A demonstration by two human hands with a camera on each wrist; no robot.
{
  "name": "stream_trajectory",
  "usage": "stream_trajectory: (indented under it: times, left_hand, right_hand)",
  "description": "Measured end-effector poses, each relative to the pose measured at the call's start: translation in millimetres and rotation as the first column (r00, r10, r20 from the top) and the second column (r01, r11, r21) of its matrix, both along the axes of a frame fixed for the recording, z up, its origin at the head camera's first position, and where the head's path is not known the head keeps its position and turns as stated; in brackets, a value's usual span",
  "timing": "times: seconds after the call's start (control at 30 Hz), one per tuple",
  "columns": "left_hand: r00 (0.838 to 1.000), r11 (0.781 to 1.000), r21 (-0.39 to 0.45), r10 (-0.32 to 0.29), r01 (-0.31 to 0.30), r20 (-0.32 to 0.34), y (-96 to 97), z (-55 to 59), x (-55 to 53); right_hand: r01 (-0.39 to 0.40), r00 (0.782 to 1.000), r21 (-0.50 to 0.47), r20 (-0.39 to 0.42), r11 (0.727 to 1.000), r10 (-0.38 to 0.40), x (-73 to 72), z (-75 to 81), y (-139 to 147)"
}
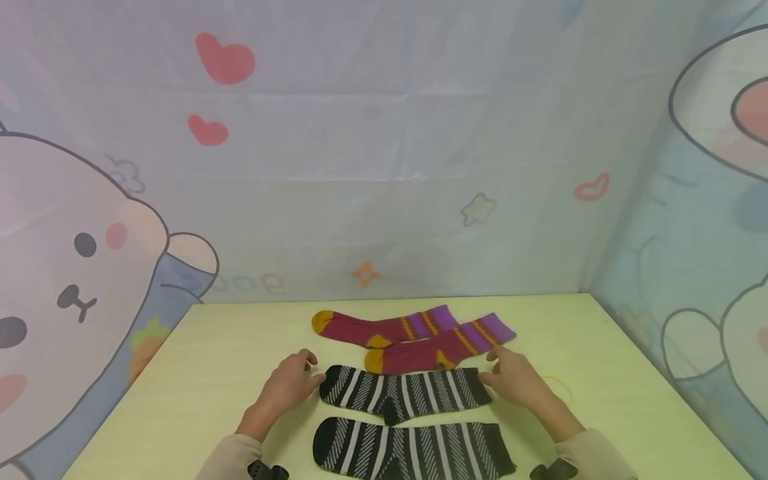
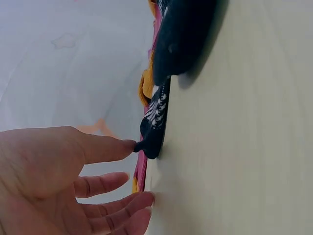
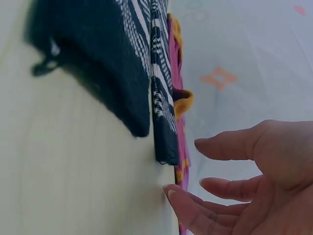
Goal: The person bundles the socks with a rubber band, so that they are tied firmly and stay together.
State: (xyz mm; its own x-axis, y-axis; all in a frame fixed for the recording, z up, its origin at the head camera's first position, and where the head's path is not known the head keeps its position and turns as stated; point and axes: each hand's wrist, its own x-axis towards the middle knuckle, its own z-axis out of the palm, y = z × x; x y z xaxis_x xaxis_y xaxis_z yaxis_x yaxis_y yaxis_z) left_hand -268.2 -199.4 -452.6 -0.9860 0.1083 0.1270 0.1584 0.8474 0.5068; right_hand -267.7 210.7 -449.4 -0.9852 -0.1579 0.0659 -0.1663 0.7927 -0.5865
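Black-and-white knit lies between my two hands: the upper striped sock (image 1: 429, 393), flat on the table (image 1: 210, 373), presumably spread lengthwise so I can reach both ends. I have the left hand (image 1: 288, 383) relaxed, thumb touching its toe; the right hand (image 1: 519, 380) is loosely spread beside its cuff, gripping nothing. Just beyond that sock, two maroon socks (image 1: 408, 359) crowd its far edge; on its near side, another striped sock (image 1: 354, 445) limits room. Past its cuff lies a thin yellow loop (image 1: 561, 381).
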Motion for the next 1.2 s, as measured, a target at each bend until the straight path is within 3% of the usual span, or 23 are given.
stream_trajectory:
  times: [0.17, 0.43, 0.93, 1.2]
  left_hand:
    - [1.0, 0.999, 0.035, -0.019, 0.019, -0.004, 2.2, -3.5, -1.7]
    - [0.995, 0.988, 0.137, -0.084, 0.075, 0.062, 6.6, -9.0, -2.8]
    - [0.99, 0.983, 0.136, -0.132, 0.125, 0.049, 11.6, -5.4, 1.5]
    - [0.989, 0.981, 0.137, -0.144, 0.138, 0.037, 11.2, -4.6, 1.9]
  right_hand:
    - [0.015, 1.0, 0.005, 0.024, 1.0, -0.015, 0.8, -2.4, -5]
    - [-0.006, 1.0, 0.016, 0.009, 1.0, 0.006, 3.3, -3.4, -11]
    - [-0.006, 0.999, 0.011, -0.04, 1.0, 0.007, 2.7, -7.4, -15]
    - [0.009, 1.0, -0.013, -0.018, 1.0, -0.009, 2.5, -7.8, -16]
